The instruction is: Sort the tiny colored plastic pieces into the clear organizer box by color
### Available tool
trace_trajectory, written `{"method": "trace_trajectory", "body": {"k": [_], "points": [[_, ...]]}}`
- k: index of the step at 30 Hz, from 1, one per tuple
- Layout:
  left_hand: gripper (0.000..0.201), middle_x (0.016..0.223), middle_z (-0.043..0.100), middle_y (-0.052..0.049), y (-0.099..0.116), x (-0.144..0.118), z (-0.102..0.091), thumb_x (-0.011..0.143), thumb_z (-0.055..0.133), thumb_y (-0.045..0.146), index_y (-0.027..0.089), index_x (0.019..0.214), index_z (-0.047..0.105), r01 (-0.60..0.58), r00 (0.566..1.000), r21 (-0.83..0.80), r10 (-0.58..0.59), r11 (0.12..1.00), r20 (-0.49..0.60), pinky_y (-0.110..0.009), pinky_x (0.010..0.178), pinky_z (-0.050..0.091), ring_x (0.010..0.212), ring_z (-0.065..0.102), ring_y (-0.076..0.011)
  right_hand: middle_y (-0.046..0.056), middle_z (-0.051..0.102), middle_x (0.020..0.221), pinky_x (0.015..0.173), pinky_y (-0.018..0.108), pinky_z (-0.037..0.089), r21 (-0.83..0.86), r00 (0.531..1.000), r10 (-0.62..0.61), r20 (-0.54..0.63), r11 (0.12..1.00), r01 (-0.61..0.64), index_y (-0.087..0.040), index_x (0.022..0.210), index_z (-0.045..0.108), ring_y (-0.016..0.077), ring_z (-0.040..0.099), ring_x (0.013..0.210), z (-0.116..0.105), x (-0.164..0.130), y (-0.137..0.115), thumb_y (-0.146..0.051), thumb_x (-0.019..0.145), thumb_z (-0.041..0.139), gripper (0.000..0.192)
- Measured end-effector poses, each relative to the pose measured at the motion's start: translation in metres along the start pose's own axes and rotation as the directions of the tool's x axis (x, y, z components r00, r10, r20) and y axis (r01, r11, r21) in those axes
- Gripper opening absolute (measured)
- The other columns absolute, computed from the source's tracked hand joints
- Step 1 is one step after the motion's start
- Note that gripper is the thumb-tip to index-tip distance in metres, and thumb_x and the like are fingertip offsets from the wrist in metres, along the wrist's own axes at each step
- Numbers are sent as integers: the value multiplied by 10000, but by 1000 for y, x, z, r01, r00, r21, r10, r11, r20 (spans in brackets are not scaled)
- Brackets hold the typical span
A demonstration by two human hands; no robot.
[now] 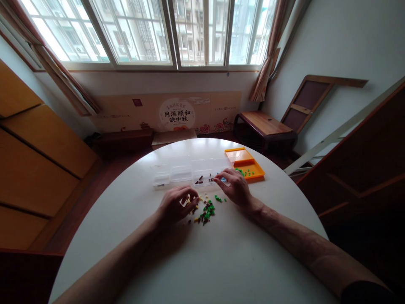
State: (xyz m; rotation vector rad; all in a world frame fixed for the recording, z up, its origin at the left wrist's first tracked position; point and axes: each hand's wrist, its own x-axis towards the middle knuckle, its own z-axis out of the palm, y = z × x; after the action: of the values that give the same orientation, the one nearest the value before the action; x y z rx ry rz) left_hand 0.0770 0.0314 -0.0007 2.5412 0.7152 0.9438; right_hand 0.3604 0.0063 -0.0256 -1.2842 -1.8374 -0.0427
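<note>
A loose heap of tiny beads (206, 211) lies on the round white table (221, 261), just beside the curled fingers of the left hand (175, 207). The pieces are green, yellow and dark brown; they are too small and too many to count, green the most plentiful. A few green strays (218, 198) sit between the two hands.

The left hand's fingertips are bunched together at the heap's edge, touching the yellow pieces; whether they grip one cannot be told. The right hand (234, 185) reaches past the heap, its fingertips pinched close over a compartment of a clear plastic organiser box (202, 171); what they hold is hidden.

Three clear boxes stand in a row beyond the fingers, some holding dark pieces. One orange tray (249, 166), lid open, lies just right of the right hand with green beads inside.
</note>
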Motion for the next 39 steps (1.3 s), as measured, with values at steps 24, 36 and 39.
{"method": "trace_trajectory", "body": {"k": [24,36,39], "points": [[107,800,686,13,-5,-6,-11,879,692,172,232,913,774,13,991,73,-23,997,133,-229,621,410,655,568,-116,50,776,1059,916,378,548,254,871,-394,292,911,326,-250,1058,746,214,722,984,-12,-7,-18,-347,1063,699,108],[111,868,713,3,-6,-6,-11,808,737,182,231,908,746,60,986,134,-80,989,145,-262,685,452,725,615,-150,40,775,1053,919,371,540,246,874,-390,289,913,326,-252,1033,744,208,728,971,-11,-7,-17,-320,1062,698,87],[118,897,721,-2,-2,-4,-11,797,766,213,231,907,730,55,984,159,-80,986,156,-278,704,458,744,626,-163,39,775,1057,922,370,543,248,875,-392,285,911,328,-252,1032,743,205,728,966,-11,-7,-16,-308,1056,703,73]]}}
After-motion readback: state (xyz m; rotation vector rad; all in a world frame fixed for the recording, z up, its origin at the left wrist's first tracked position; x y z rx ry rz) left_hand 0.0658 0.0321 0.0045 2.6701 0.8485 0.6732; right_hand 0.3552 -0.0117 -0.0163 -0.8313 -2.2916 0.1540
